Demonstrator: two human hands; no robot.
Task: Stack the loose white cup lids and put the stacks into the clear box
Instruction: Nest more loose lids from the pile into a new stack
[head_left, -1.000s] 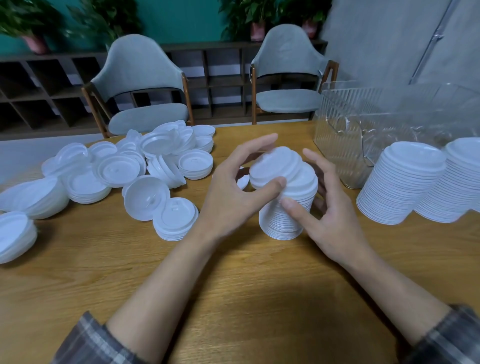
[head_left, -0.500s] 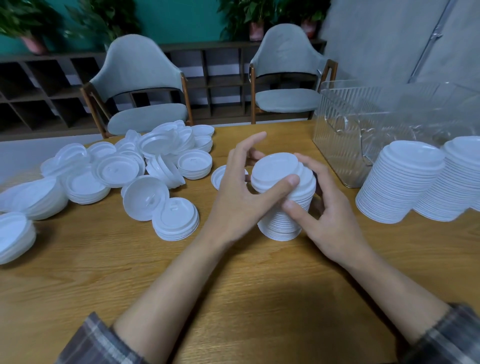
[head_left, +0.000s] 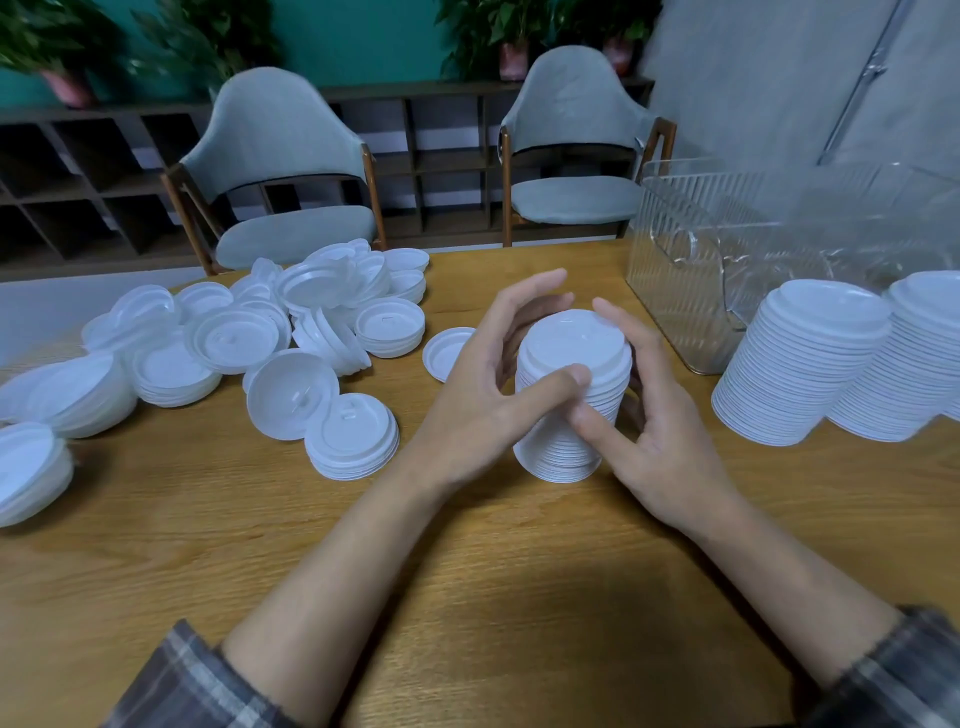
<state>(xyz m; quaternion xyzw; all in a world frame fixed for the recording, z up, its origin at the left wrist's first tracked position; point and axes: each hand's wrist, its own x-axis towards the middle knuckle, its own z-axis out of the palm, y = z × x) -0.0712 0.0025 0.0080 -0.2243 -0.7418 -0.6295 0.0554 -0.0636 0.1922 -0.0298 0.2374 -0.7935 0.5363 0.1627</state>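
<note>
A tall stack of white lids (head_left: 571, 364) stands on the wooden table (head_left: 467, 597) at the centre. My left hand (head_left: 478, 395) cups its left side, thumb pressed on the front. My right hand (head_left: 654, 415) cups the right side, thumb against the stack's front lower part. Loose white lids (head_left: 291, 353) lie heaped to the left, some in short stacks. Two finished tall stacks (head_left: 800, 364) (head_left: 914, 358) stand on the right. The clear ribbed box (head_left: 691, 270) sits behind them at the back right.
A single lid (head_left: 447, 353) lies just left of my left hand. Two grey chairs (head_left: 280, 171) (head_left: 576, 140) stand beyond the table's far edge, with dark shelving and potted plants behind.
The top lids, earlier offset and tilted, now sit squared on the stack. Both hands have closed in around it.
</note>
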